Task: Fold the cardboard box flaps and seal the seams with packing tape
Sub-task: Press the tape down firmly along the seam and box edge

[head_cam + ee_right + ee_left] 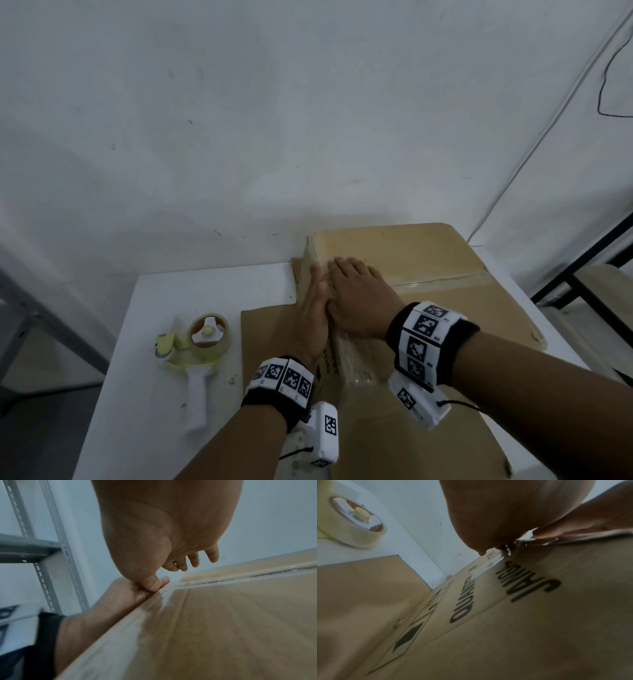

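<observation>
A brown cardboard box [428,260] stands on the white table [144,342], its top flaps closed and a strip of clear tape [445,281] along the centre seam. My left hand [313,318] lies flat with straight fingers against the box's left side wall [488,615], near the top edge. My right hand [356,298] presses flat on the top at the left edge, where glossy tape wraps over the corner [154,601]. The two hands touch at the edge. A tape dispenser [198,349] with a roll of clear tape [351,524] and a white handle lies on the table left of the box.
A loose flat sheet of cardboard [267,342] lies under and left of the box. A grey slotted metal shelf frame [51,547] stands at the left. A black-framed rack [589,260] is at the right. White wall behind.
</observation>
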